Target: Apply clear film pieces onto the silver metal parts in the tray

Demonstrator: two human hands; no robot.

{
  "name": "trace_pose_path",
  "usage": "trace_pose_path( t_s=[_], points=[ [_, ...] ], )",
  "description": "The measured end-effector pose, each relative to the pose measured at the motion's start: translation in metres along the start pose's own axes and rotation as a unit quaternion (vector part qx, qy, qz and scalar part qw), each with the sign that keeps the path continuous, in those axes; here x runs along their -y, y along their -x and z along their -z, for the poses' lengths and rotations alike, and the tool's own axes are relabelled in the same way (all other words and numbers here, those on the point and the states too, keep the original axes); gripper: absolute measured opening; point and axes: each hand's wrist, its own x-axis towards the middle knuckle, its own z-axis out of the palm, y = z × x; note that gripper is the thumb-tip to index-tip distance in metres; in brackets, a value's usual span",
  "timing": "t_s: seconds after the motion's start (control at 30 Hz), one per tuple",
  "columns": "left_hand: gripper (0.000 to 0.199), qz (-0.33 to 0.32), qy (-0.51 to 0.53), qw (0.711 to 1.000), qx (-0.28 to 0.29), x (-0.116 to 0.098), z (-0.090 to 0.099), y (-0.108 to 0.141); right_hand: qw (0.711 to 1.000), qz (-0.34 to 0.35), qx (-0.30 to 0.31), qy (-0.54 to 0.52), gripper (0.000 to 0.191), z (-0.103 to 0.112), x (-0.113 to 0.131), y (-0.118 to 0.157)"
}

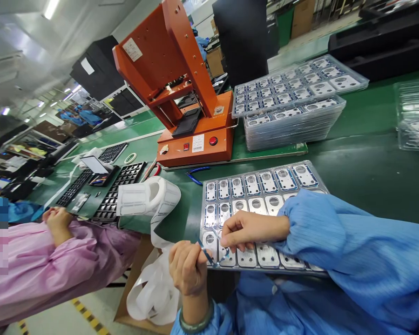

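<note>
A clear tray (205, 195) of silvery rectangular plates with blue edges lies on the green table before me. My left hand (188, 267) is closed at the tray's near left corner, its fingers pinching one end of a thin blue strip (206, 253). Over the lower left plates, my right hand (249, 229) has its thumb and fingers pressed together close to the strip's other side; what they grip is too small to make out. A plate (209, 240) in the near row sits just behind the strip.
An orange press (195, 144) stands at the back, beside stacked plate trays (286, 130). Blue pliers (195, 176) lie left of my tray, near a label roll (148, 195). A person in a pink sleeve (91, 251) sits at left. More trays (417, 116) are far right.
</note>
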Motion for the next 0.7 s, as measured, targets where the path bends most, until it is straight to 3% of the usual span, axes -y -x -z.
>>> trace_pose_path(
  t_s=[0.2,0.3,0.37,0.5,0.7],
  points=[
    [0.005,-0.025,-0.034,0.999,0.002,0.006,0.002,0.002,0.999,0.031,-0.035,-0.01,0.032,-0.001,0.001,0.0],
    [0.016,-0.059,-0.09,0.994,0.025,0.015,0.007,0.0,0.986,0.105,-0.117,0.047,0.025,-0.001,0.0,0.0],
    [0.021,-0.065,-0.119,0.989,0.053,0.019,0.009,-0.003,0.962,0.164,-0.18,0.122,0.019,-0.002,-0.001,0.0],
    [0.02,0.02,-0.063,0.992,0.108,0.018,0.012,-0.007,0.907,0.249,-0.23,0.249,0.016,-0.004,-0.003,0.001],
    [0.023,0.203,0.089,0.972,0.082,0.016,0.021,0.006,0.899,0.266,-0.252,0.238,0.017,-0.006,-0.001,0.003]
  ],
)
